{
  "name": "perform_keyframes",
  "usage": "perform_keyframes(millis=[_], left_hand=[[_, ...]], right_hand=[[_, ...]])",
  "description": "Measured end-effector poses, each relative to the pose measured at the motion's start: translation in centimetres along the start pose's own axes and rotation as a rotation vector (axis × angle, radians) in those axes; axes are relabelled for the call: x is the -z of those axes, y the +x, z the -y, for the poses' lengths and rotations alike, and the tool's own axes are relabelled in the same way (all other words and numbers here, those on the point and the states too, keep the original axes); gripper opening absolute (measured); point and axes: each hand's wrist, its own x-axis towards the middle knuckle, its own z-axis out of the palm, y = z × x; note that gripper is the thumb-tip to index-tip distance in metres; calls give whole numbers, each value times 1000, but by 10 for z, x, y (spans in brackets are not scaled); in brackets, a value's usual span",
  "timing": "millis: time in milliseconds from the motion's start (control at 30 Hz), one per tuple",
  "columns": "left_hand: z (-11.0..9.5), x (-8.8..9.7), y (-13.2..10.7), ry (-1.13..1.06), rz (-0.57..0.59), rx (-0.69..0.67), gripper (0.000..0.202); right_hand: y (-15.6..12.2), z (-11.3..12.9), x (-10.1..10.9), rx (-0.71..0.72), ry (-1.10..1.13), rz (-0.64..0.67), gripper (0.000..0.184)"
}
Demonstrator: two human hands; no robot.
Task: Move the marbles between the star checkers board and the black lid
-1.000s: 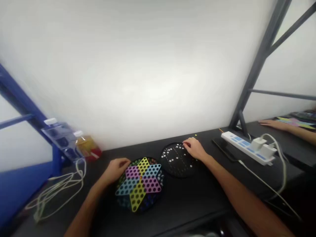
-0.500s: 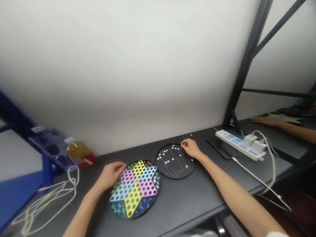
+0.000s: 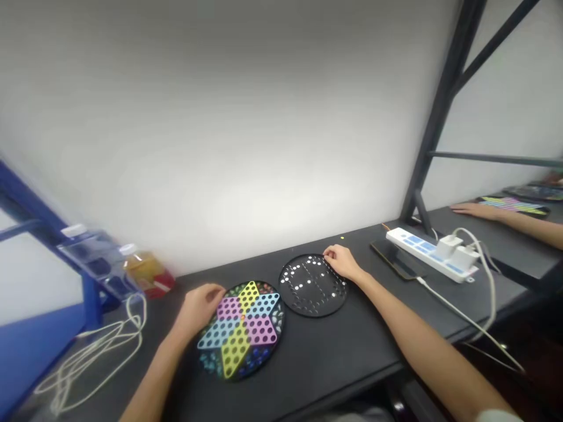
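Note:
A round Chinese checkers board with a yellow, pink and blue star lies on the dark desk. Coloured marbles fill the spaces around the star. At the board's upper left rim rests my left hand, fingers bent and thumb curled toward them; whatever is between the tips is hidden. To the right, touching or nearly so, lies a black round board with holes and several white pieces in it. My right hand is at its upper right rim, fingers curled together in a pinch; I cannot make out anything in them.
Bottles and a pale coiled cable are at the left beside a blue frame. A phone and a white power strip with chargers lie at the right. Beyond the metal post, another arm rests near another board.
The camera view has shifted slightly, and the scene sits a little to the right. Both hands stay at the same rims, and the boards' pieces look the same.

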Motion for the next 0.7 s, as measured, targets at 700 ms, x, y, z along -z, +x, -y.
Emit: perform_keyframes(millis=[700], left_hand=[[3, -4, -2, 6, 3, 1, 36]], right_hand=[[-10, -2, 24, -63, -338, -170, 29]])
